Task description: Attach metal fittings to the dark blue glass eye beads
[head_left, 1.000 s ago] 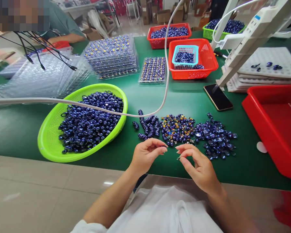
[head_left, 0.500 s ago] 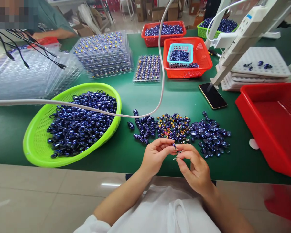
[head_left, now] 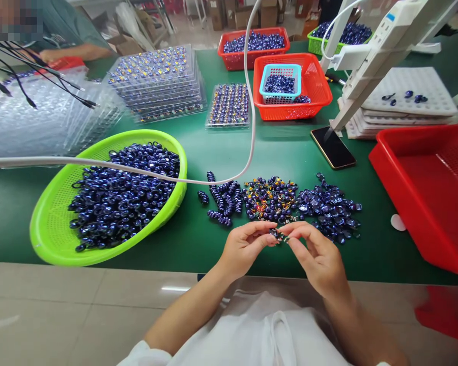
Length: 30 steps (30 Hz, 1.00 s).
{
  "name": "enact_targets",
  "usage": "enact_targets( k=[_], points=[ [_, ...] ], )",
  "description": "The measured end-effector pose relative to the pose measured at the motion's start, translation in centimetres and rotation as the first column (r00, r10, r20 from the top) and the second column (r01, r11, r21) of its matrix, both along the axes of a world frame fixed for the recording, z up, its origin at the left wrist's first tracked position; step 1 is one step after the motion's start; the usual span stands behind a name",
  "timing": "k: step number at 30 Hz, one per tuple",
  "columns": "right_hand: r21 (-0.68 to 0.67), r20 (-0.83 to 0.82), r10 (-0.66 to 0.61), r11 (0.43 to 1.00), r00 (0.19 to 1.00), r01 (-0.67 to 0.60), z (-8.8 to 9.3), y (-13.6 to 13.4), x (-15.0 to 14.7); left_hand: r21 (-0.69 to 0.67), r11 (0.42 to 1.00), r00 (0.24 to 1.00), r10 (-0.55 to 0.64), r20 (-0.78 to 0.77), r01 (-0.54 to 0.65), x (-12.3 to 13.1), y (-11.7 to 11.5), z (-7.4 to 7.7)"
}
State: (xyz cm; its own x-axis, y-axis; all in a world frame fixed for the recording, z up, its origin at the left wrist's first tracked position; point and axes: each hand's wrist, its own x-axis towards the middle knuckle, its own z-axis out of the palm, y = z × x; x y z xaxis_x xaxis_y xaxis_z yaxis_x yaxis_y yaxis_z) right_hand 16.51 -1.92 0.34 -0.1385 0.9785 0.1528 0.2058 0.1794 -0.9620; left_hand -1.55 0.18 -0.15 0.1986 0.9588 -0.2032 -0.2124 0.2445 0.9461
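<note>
My left hand [head_left: 244, 246] and my right hand [head_left: 318, 259] meet fingertip to fingertip over the near edge of the green table [head_left: 282, 152]. Between them they pinch one small dark blue part [head_left: 278, 234], with a tiny metal piece at its right end. Just beyond the hands lie three loose heaps: stacked blue rings [head_left: 223, 198], blue pieces mixed with small coloured parts [head_left: 270, 198], and flat blue shells [head_left: 328, 207]. A lime green basket [head_left: 53, 223] full of blue rings sits to the left.
A white cable [head_left: 248, 117] crosses the table. A black phone [head_left: 333, 147], red baskets [head_left: 290, 99], a big red tray [head_left: 423, 188] and white foam trays [head_left: 416, 91] stand right and back. Clear trays [head_left: 156, 84] of parts stand far left, near another person [head_left: 72, 35].
My hands came together from apart and now pinch the small blue part jointly. The view has shifted slightly, so the table contents sit a little lower left.
</note>
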Motion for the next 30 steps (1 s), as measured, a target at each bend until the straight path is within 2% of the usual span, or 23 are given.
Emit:
enact_targets(
  k=[2, 6, 12, 17, 22, 25, 30],
  points=[
    [-0.04, -0.013, -0.026, 0.999, 1.0, 0.026, 0.2, 0.3, 0.1, 0.043, 0.999, 1.0, 0.009, -0.005, -0.009, 0.0, -0.1, -0.4],
    [-0.113, 0.008, 0.053, 0.992, 0.999, -0.052, 0.6, 0.8, -0.2, 0.226, 0.974, 0.997, -0.006, -0.076, 0.024, -0.1, -0.2, -0.8],
    [-0.249, -0.033, 0.052, 0.967, 0.998, -0.058, 0.3, 0.9, -0.3, 0.491, 0.858, 0.97, -0.029, -0.243, 0.149, -0.8, 0.4, -0.5],
    [-0.287, -0.04, 0.061, 0.955, 0.997, -0.07, 0.2, 0.9, -0.2, 0.56, 0.797, 0.942, -0.03, -0.335, 0.225, -1.3, 0.6, -0.3],
    [-0.291, 0.021, 0.078, 0.954, 0.997, -0.069, 0.5, 1.0, -0.2, 0.585, 0.755, 0.906, -0.028, -0.422, 0.296, -1.4, 0.7, -0.1],
    [-0.305, 0.059, 0.086, 0.95, 0.995, -0.064, 0.7, 1.1, -0.1, 0.57, 0.769, 0.904, -0.023, -0.426, 0.288, -1.4, 0.6, -0.1],
    [-0.345, 0.069, 0.092, 0.936, 0.993, -0.063, 0.7, 1.0, -0.2, 0.371, 0.9, 0.907, -0.058, -0.417, 0.228, -1.3, 0.2, 0.0]
  ],
)
